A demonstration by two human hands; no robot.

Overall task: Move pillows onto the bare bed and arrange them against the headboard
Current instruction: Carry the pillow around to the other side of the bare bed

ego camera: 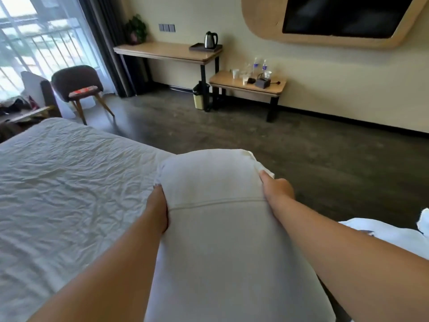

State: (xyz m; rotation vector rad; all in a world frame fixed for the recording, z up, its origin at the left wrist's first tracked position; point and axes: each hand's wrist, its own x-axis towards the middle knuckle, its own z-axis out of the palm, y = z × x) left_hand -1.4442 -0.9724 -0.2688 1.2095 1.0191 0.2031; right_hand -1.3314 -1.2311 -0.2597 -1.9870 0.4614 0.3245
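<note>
A long white pillow (216,219) stretches away from me in the lower middle of the head view, held between both hands. My left hand (157,209) grips its left side, fingers tucked under the fabric. My right hand (276,189) grips its right edge near the far corner, thumb on top. The pillow's far end hangs over the right edge of the bare bed (60,182), whose wrinkled white sheet fills the left side. No headboard is in view.
Dark floor (325,159) lies to the right of the bed. More white bedding (408,233) sits at the right edge. A brown chair (77,86) stands by the window; a desk (167,52) with a kettle and a low table (248,86) line the far wall.
</note>
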